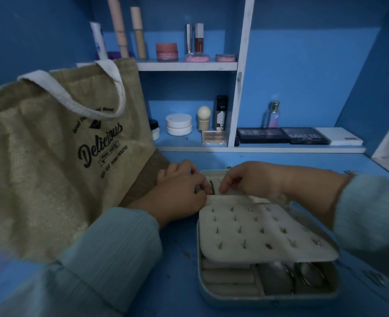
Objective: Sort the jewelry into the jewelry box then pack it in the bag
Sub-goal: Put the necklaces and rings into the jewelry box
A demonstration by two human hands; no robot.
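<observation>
**Jewelry box open on the worktop, both hands working at its far edge**

The jewelry box [266, 296] lies open near the front right of the blue worktop [179, 266], its pale padded flap [264, 234] folded over the near tray and studded with rows of earring posts. Below the flap, ring rolls [228, 276] and a compartment holding what look like hoops [303, 276] show at the front edge.

The left hand [182, 191] sits at the box's far left corner, fingers curled, pinching a small dark piece [211, 186] that seems to be jewelry; what kind it is I cannot tell. The right hand [253, 179] reaches in from the right, fingertips pinching the far edge of the flap or a small pocket there; the exact hold is hidden by the knuckles. The two hands are just beside each other over the far part of the box.

The bag [58, 143], jute with white handles, stands at the left edge of the worktop, leaning, its mouth turned away from the box. Shelves [189, 65] behind carry cosmetics.

Judged from this, sorting is under way and packing has not begun. The risks: the small piece could slip from the pinch and vanish in the dim light against the dark worktop or between box and bag. The flap, held up only by fingertips, may spring back and knock loose the posts. Later, closing the box with the flap askew could bend the earrings, and the slumped bag may fold shut as the box is lowered in.
</observation>
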